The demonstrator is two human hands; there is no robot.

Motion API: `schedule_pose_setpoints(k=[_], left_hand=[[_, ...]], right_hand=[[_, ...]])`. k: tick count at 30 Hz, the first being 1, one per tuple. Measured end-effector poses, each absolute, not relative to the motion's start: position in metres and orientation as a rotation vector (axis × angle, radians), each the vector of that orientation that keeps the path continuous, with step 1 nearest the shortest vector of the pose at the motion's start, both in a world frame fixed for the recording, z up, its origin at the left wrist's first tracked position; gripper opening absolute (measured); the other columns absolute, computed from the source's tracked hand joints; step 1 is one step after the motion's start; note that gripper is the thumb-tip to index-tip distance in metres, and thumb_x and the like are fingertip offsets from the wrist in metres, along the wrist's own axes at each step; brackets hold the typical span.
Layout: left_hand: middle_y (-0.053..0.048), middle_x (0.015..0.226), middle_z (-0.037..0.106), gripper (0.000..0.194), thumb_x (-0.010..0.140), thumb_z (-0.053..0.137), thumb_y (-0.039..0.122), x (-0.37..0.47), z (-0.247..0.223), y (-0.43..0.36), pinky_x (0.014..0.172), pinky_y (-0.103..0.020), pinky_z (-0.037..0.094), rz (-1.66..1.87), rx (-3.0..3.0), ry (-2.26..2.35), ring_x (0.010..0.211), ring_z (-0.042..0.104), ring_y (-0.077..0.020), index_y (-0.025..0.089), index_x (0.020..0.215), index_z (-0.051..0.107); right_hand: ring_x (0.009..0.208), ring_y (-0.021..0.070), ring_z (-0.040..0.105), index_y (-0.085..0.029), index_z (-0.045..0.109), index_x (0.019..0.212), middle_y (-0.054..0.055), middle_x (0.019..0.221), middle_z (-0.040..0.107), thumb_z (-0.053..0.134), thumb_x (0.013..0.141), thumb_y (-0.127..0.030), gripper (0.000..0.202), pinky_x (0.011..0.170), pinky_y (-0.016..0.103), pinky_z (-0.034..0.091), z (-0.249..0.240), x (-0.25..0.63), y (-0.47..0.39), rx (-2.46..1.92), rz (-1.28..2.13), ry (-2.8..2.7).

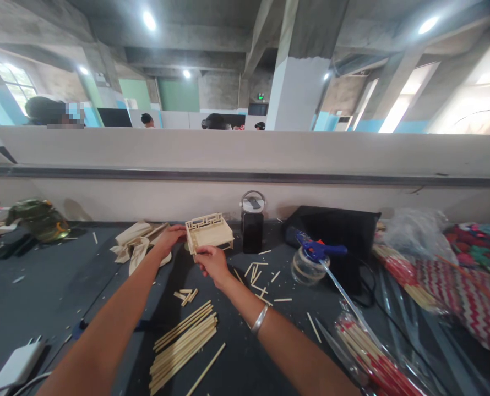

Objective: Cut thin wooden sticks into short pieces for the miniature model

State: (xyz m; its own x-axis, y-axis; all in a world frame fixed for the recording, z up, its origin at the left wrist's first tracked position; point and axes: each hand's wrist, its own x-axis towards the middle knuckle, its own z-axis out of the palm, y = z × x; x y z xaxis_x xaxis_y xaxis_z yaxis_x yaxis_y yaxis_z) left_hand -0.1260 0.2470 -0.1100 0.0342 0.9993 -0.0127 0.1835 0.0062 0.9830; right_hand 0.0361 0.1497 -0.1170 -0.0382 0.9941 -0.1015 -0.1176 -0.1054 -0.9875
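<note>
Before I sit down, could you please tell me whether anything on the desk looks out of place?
Slightly, yes: the short sticks lie scattered at odd angles in front of the phone, unlike the roughly parallel long sticks. The glue gun looks precariously propped on the jar.

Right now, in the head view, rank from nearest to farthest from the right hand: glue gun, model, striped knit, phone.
1. Model, touching the right hand.
2. Phone, right of the model.
3. Glue gun, right of the phone.
4. Striped knit, far right.
</note>
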Motion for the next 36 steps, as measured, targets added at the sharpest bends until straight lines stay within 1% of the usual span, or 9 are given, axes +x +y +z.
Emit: schedule_pose_setpoints(k=[5, 9, 11, 13, 15, 17, 20, 26, 36], left_hand=[[-0.005, 0.084, 0.071, 0.020, 0.061, 0.058, 0.023, -0.126, -0.113, 0.249, 0.079, -0.030, 0.054, 1.112, 1.317, 1.292, 0.074, 0.066, -0.0162, 0.017, 0.079, 0.065], [-0.005, 0.084, 0.071, 0.021, 0.060, 0.059, 0.023, -0.127, -0.115, 0.249, 0.078, -0.031, 0.054, 1.126, 1.298, 1.285, 0.073, 0.066, -0.0167, 0.017, 0.079, 0.065], [-0.005, 0.083, 0.071, 0.021, 0.060, 0.059, 0.023, -0.127, -0.115, 0.249, 0.079, -0.032, 0.054, 1.132, 1.291, 1.280, 0.074, 0.066, -0.0170, 0.017, 0.079, 0.066], [-0.004, 0.083, 0.071, 0.021, 0.060, 0.060, 0.024, -0.128, -0.116, 0.249, 0.080, -0.032, 0.053, 1.139, 1.285, 1.274, 0.075, 0.066, -0.0174, 0.017, 0.079, 0.066], [-0.004, 0.083, 0.071, 0.020, 0.060, 0.060, 0.024, -0.128, -0.117, 0.250, 0.081, -0.032, 0.053, 1.143, 1.280, 1.266, 0.077, 0.066, -0.0179, 0.018, 0.079, 0.065], [-0.004, 0.083, 0.071, 0.020, 0.060, 0.061, 0.024, -0.128, -0.117, 0.250, 0.082, -0.032, 0.053, 1.144, 1.277, 1.257, 0.078, 0.066, -0.0182, 0.018, 0.079, 0.065], [-0.004, 0.082, 0.071, 0.020, 0.059, 0.061, 0.024, -0.128, -0.118, 0.250, 0.082, -0.033, 0.052, 1.143, 1.269, 1.253, 0.077, 0.066, -0.0181, 0.017, 0.078, 0.065], [-0.003, 0.080, 0.070, 0.019, 0.059, 0.062, 0.023, -0.128, -0.118, 0.250, 0.078, -0.032, 0.053, 1.166, 1.245, 1.251, 0.073, 0.065, -0.0174, 0.017, 0.076, 0.065], [-0.003, 0.075, 0.069, 0.018, 0.058, 0.063, 0.023, -0.125, -0.115, 0.247, 0.077, -0.031, 0.052, 1.185, 1.233, 1.246, 0.070, 0.064, -0.0169, 0.017, 0.074, 0.064]], right_hand=[[0.039, 0.0068, 0.045, -0.014, 0.066, 0.087, -0.007, 0.053, 0.055, 0.060, 0.063, -0.015, 0.025, 0.033, 0.015, 0.032, -0.117, 0.035, 0.149, -1.225, 1.323, -1.132], [0.040, 0.0083, 0.048, -0.015, 0.066, 0.090, -0.004, 0.058, 0.060, 0.061, 0.069, -0.021, 0.023, 0.036, 0.018, 0.035, -0.119, 0.032, 0.151, -1.282, 1.216, -1.207], [0.047, 0.0101, 0.054, -0.015, 0.066, 0.088, -0.003, 0.061, 0.063, 0.063, 0.069, -0.022, 0.021, 0.044, 0.019, 0.042, -0.121, 0.031, 0.153, -1.311, 1.117, -1.264], [0.058, 0.0123, 0.060, -0.016, 0.067, 0.084, -0.001, 0.067, 0.066, 0.065, 0.068, -0.020, 0.017, 0.057, 0.022, 0.047, -0.122, 0.029, 0.154, -1.341, 1.001, -1.325], [0.068, 0.0140, 0.063, -0.018, 0.066, 0.083, 0.000, 0.072, 0.067, 0.064, 0.067, -0.018, 0.016, 0.068, 0.024, 0.048, -0.123, 0.027, 0.153, -1.373, 0.893, -1.383], [0.073, 0.0150, 0.064, -0.019, 0.065, 0.086, 0.000, 0.076, 0.068, 0.062, 0.069, -0.017, 0.018, 0.073, 0.026, 0.047, -0.123, 0.025, 0.152, -1.409, 0.808, -1.430], [0.075, 0.0165, 0.064, -0.020, 0.063, 0.091, 0.001, 0.078, 0.068, 0.061, 0.070, -0.017, 0.021, 0.074, 0.027, 0.046, -0.121, 0.023, 0.148, -1.463, 0.718, -1.474], [0.078, 0.0182, 0.064, -0.020, 0.060, 0.090, 0.003, 0.082, 0.069, 0.057, 0.075, -0.022, 0.016, 0.068, 0.026, 0.044, -0.112, 0.020, 0.144, -1.652, 0.498, -1.654], [0.082, 0.0192, 0.065, -0.019, 0.059, 0.093, 0.005, 0.091, 0.068, 0.050, 0.079, -0.025, 0.017, 0.067, 0.027, 0.046, -0.104, 0.013, 0.142, -1.786, 0.257, -1.765]])
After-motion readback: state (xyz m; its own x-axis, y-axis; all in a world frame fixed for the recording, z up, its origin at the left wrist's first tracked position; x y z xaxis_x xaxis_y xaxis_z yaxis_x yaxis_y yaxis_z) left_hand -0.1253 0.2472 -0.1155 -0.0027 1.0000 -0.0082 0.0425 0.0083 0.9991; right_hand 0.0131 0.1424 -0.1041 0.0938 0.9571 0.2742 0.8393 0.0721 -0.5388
